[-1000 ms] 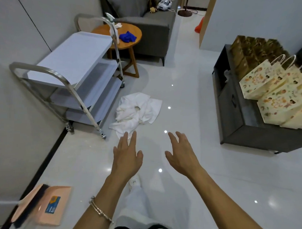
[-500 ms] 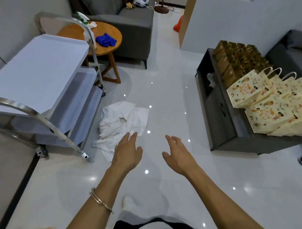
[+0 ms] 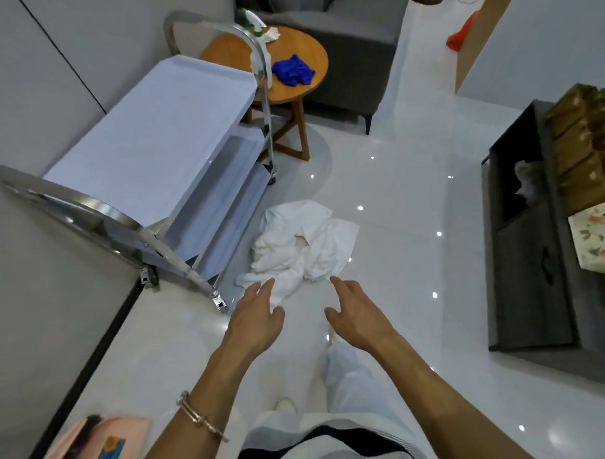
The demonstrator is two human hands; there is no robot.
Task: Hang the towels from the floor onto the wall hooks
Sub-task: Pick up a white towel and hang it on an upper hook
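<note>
White towels (image 3: 301,243), blue cloth (image 3: 294,71)

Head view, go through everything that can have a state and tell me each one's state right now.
towels, crumpled in a heap on the floor, not held.
left hand, open, empty, held out toward the towels.
right hand, open, empty, held out toward the towels.
blue cloth, bunched up on the round table.
cart, upright beside the towels.

Cart (image 3: 174,137) crowds towels (image 3: 301,243) left; floor (image 3: 414,225) right open.

Steel cart (image 3: 174,137) beside round table (image 3: 299,81), blue cloth (image 3: 293,70).
</note>
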